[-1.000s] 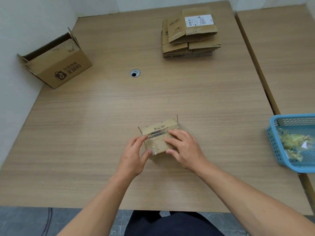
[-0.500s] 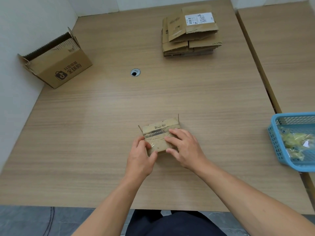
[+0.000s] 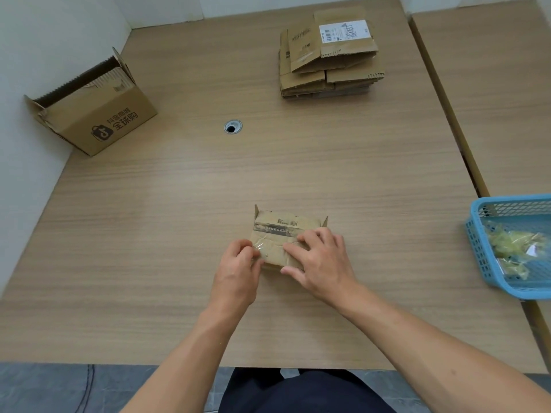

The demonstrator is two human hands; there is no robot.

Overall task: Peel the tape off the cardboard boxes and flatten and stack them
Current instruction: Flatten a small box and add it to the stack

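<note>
Since the frame of a second ago, when the left hand (image 3: 238,265) lay open along the side of the small box (image 3: 286,231), we note its fingers now curled, thumb and forefinger pinching the clear tape (image 3: 264,248) at the box's left edge. Right hand (image 3: 320,259) unchanged: fingers spread flat, pressing on the top of the box. The box has turned a little, its far edge now dipping to the right where before it rose. It sits on the counter (image 3: 179,219), near the front edge and roughly in the middle, with two end flaps standing up at its far corners.

Both hands cover the near side of the box, so we cannot see how far the tape runs there.

Around: a big open box (image 3: 98,120) at the far left against the wall; a stack of flattened boxes (image 3: 328,61) at the far side, well apart from the hands; a round cable hole (image 3: 233,127) between them. A blue basket (image 3: 477,234) at the right edge holds crumpled tape scraps (image 3: 515,245). A second counter (image 3: 492,84) adjoins on the right.
</note>
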